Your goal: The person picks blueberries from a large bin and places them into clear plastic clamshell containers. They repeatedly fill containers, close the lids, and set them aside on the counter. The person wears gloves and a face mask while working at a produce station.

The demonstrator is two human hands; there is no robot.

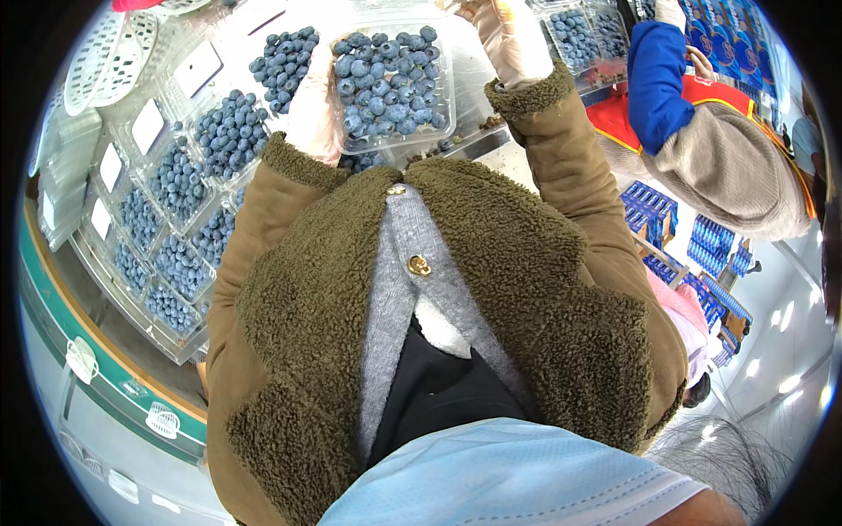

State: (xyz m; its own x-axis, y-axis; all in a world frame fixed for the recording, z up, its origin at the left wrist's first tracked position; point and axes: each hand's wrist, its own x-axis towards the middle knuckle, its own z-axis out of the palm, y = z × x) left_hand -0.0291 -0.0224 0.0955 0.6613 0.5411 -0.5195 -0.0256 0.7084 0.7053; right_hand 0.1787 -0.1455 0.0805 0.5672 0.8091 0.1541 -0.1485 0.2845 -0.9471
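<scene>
A clear plastic punnet of blueberries is tilted up in front of my chest. My left hand, in a pale glove, grips its left side. Off the punnet's upper right is my right hand, also gloved. Its fingers are bent together near the picture's top edge and partly cut off, so what they may hold is hidden. Just left of my left hand, another punnet of blueberries stands on the metal worktop.
Several filled punnets stand in rows to the left, beside a stack of clear containers. White perforated baskets are at the far left. More berry punnets lie at the upper right. A co-worker stands close on the right, near blue cartons.
</scene>
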